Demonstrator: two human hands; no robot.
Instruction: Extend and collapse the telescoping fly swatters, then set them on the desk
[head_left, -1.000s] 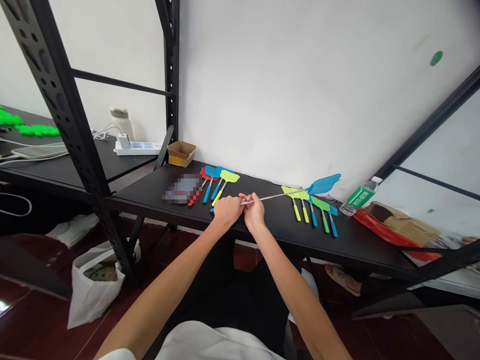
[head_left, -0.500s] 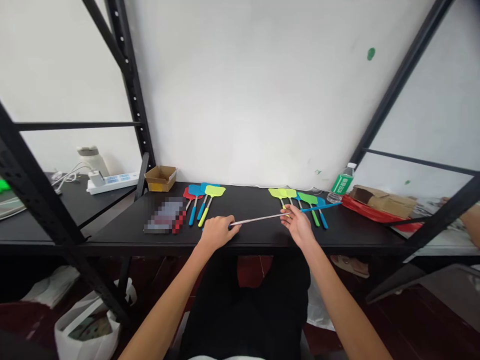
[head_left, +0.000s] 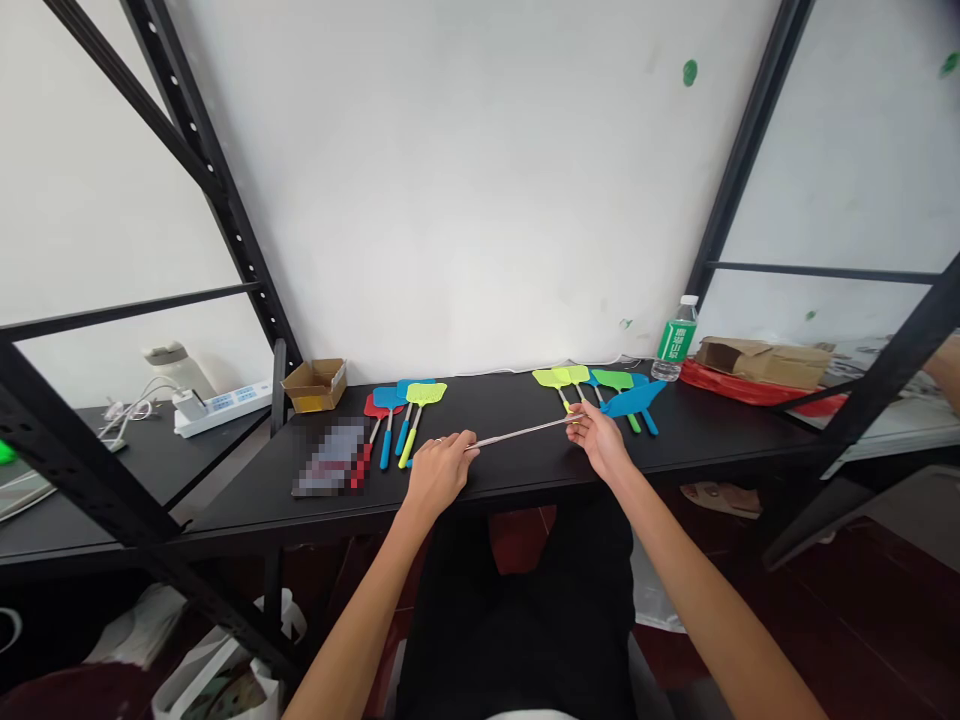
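A blue fly swatter [head_left: 632, 400] with an extended thin metal rod is held level across my body, above the front of the black table. My left hand [head_left: 441, 470] is closed around its handle, most of which is hidden in the fist. Near the swatter's head, my right hand [head_left: 598, 437] pinches the rod between thumb and fingers. Left of my hands lie several fly swatters, among them a yellow-green swatter [head_left: 427, 394], a blue swatter [head_left: 388, 398] and a partly covered red swatter [head_left: 373, 407]. Behind my right hand lies another group, including a green swatter [head_left: 613, 380] and a yellow swatter [head_left: 552, 377].
A small open cardboard box [head_left: 315, 388] stands at the back left, with a blurred-out flat item [head_left: 334, 458] in front. At the back right are a water bottle [head_left: 676, 342] and flattened cardboard [head_left: 765, 360] on red plastic. Black rack posts [head_left: 757, 150] frame both sides.
The held swatter's blue head has turned from edge-on to showing its flat face. Both hands keep their hold. The camera view has tilted and shifted slightly.
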